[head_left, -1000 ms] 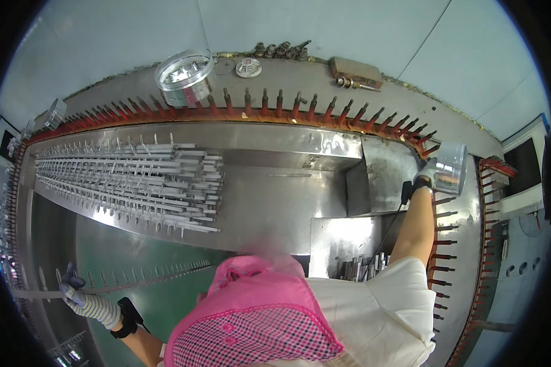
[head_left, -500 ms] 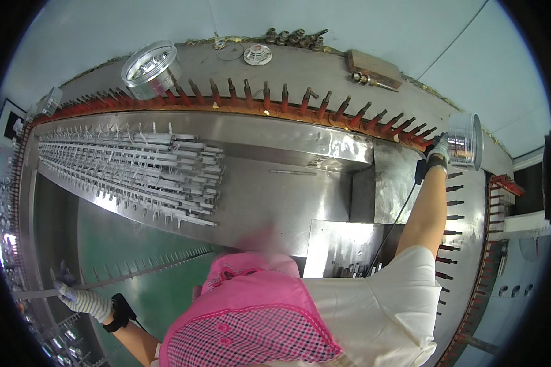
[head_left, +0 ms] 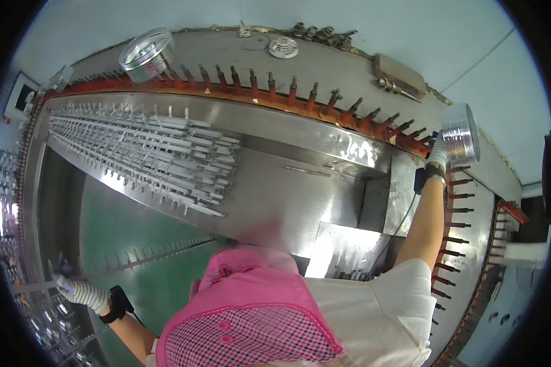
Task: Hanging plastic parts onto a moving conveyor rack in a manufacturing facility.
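Observation:
My left hand (head_left: 82, 292), in a striped glove with dark fingertips, is closed around one end of a long thin metal rack bar (head_left: 156, 260) with a row of upright pins. The bar slants up to the right over the green floor. On the far right, my gloved right hand (head_left: 436, 156) reaches out to a shiny silver metal cylinder (head_left: 460, 136). Its fingers are at the cylinder's left side and partly hidden. Whether the cylinder rests on a spindle there cannot be seen. Red-based spindles (head_left: 312, 96) with dark tips stand beside it in a curved row.
Many pinned metal bars (head_left: 147, 153) lie stacked on the steel table (head_left: 281, 202). Another silver cylinder (head_left: 146, 56) stands over the spindle row at the far left. Behind the row are a white round disc (head_left: 283, 48) and a metal block (head_left: 400, 74). Hanging parts crowd the left edge.
The view has turned slightly, so the table and spindles appear tilted. Both hands keep their hold, and the cylinder stays at my right hand.

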`<state>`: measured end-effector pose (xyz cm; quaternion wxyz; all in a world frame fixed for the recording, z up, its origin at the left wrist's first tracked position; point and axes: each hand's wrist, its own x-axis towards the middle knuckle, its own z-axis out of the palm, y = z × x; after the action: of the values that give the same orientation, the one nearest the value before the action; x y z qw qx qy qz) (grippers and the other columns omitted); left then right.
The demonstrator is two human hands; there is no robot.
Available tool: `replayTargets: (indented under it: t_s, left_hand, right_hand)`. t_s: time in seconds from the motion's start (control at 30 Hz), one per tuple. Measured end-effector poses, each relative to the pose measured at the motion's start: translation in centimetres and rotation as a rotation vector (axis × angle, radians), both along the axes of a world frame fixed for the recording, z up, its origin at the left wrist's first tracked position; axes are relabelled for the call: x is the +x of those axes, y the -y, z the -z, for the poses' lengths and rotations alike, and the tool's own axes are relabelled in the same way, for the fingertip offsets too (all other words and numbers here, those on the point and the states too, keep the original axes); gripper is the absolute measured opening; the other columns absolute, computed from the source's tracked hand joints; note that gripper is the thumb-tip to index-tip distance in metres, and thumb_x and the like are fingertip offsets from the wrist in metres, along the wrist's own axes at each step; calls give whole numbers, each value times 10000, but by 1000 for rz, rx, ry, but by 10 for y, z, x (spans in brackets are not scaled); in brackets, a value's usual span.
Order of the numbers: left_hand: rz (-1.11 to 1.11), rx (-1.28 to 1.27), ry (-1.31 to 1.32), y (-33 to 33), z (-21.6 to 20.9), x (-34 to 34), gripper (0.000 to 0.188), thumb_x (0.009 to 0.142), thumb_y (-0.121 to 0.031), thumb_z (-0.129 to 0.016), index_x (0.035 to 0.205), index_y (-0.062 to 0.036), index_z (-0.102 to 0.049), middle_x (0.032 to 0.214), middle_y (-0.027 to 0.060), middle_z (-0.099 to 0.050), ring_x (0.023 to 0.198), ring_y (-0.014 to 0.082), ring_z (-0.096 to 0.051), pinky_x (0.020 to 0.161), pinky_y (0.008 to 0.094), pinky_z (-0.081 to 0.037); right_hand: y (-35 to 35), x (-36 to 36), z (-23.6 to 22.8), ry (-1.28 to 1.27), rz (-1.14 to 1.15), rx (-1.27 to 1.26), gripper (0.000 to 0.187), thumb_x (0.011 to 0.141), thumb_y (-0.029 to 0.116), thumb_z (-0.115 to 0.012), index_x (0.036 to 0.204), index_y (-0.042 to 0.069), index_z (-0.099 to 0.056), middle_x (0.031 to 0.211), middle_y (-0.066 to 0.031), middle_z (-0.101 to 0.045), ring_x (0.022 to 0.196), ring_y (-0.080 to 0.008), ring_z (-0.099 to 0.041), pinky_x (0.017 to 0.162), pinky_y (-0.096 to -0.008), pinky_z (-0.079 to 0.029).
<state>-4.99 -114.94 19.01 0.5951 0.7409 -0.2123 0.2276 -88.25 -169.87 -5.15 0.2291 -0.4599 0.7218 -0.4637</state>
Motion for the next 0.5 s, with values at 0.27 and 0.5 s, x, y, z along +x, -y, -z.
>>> replayTargets:
  t_s: [0.27, 0.5]
  left_hand:
    - [33, -127, -13, -1, -8, -2, 398, 879, -355, -416, 806, 21, -524, 795, 86, -537, 706, 153, -449, 795, 329, -376]
    - [78, -123, 76, -15, -3, 8, 425, 858, -381, -452, 811, 35, -525, 711, 55, -498, 708, 153, -463, 771, 315, -392]
  right_hand:
    - [-59, 124, -62, -208, -85, 194, 401, 850, 386, -384, 1088, 106, -545, 974, -166, -593, 827, -275, -570, 719, -357, -428]
    - [-47, 193, -68, -554, 69, 258, 448, 800, 307, -425, 1199, 108, -457, 909, -196, -603, 834, -327, -572, 705, -371, -438]
